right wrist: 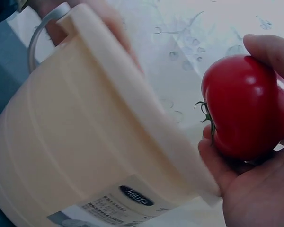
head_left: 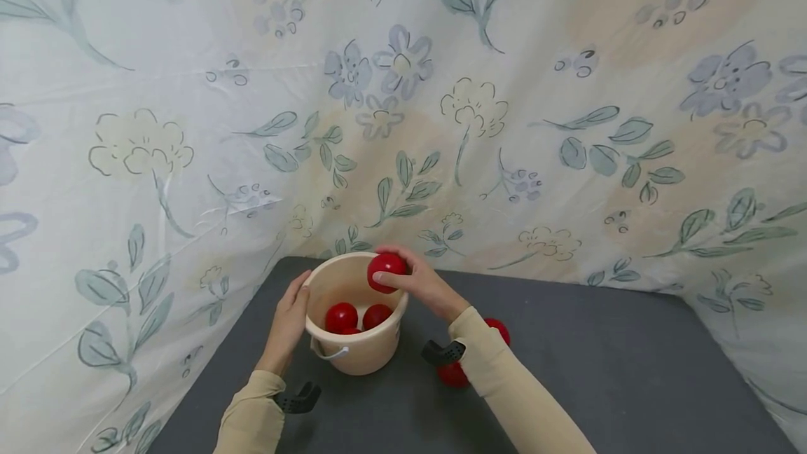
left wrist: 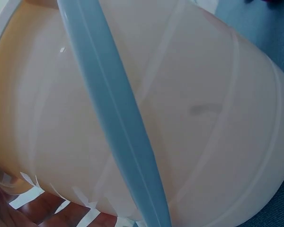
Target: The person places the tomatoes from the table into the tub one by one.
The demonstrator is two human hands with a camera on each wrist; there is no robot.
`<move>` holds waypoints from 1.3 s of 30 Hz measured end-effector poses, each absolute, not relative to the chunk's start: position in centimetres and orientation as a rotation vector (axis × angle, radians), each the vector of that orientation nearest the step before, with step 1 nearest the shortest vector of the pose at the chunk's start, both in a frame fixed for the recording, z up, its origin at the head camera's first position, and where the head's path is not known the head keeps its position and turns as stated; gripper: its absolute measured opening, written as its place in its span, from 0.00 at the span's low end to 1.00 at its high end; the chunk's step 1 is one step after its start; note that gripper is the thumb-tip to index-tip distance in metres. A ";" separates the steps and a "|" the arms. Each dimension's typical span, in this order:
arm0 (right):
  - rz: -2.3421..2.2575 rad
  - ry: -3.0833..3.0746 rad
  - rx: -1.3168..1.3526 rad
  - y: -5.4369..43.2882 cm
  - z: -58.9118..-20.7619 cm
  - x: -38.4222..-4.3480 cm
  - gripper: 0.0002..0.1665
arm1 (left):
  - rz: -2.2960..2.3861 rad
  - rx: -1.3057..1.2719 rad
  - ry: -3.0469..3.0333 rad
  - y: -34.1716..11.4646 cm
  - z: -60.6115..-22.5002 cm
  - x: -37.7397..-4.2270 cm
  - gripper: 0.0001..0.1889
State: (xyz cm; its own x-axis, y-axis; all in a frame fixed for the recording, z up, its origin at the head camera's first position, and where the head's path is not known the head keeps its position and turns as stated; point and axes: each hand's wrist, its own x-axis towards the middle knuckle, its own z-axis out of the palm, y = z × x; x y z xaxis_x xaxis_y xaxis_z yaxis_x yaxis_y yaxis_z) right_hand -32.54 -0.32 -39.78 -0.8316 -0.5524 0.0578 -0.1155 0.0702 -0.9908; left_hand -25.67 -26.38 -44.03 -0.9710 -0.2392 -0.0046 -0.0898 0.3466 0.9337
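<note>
A tomato (head_left: 387, 264) is held between thumb and fingers of the right hand (head_left: 429, 286), by the two o'clock rim of the bucket (head_left: 364, 357), which is gripped near nine by the left hand (head_left: 288, 321). Probably slick and bruisable, the tomato is best cupped round its middle.

The right sleeve (head_left: 512, 391) hides parts of two tomatoes (head_left: 451, 375) on the dark table (head_left: 605, 370). In the bucket (head_left: 362, 357), a low tomato (head_left: 351, 331) hides behind the front rim, so I see just a bit. The small print on the label (right wrist: 109, 210) is too tiny to read. In the right wrist view, the left hand (right wrist: 117, 28) is blurry and the right hand (right wrist: 260, 189) runs off the edge. In the left wrist view, the blue handle (left wrist: 114, 109) gets cut off.
</note>
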 end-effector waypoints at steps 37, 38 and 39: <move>-1.900 1.981 -0.665 0.4 -40.2 -32.3 0.32 | -1.693 0.301 -2.485 -26.4 -44.0 -25.8 0.27; -1.904 1.983 -0.661 0.6 -40.2 -32.3 0.32 | -1.695 0.305 -2.486 -26.4 -44.0 -25.8 0.27; -1.913 1.981 -0.665 0.9 -40.1 -32.3 0.31 | -1.696 0.310 -2.486 -26.5 -43.9 -25.7 0.27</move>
State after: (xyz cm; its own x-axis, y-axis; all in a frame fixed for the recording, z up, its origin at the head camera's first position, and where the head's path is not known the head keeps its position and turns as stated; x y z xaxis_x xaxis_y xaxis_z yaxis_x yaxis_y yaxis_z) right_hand -32.32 0.93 -40.11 -0.8452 -0.5256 0.0968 -0.1152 0.0023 -0.9933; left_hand -25.74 -26.45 -43.93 -0.9723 -0.2328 -0.0193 -0.1029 0.3525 0.9301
